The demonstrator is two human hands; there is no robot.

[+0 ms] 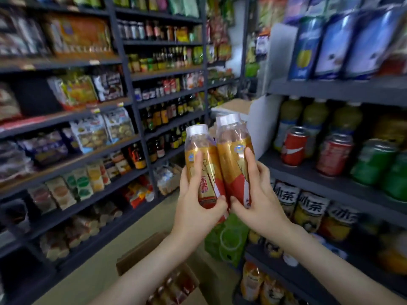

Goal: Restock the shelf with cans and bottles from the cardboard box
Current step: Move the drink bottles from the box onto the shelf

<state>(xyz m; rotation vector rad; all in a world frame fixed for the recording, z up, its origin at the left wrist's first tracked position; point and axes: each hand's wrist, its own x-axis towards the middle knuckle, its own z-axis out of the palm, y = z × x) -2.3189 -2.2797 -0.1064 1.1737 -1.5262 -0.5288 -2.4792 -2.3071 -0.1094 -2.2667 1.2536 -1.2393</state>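
Head view: left hand (196,208) grips bottle (203,164), right hand (257,201) grips second bottle (233,155), bottles touching. Advice: separate them, stand upright near shelf (319,179) front edge beside cans (294,146).

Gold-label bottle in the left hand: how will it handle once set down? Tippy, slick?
The bottle looks tall and narrow, so probably tippy if nudged upright. Its glossy wrap label reflects light, so likely slick; the left hand wraps fingers and thumb around it. Round body: it would probably roll if laid down.
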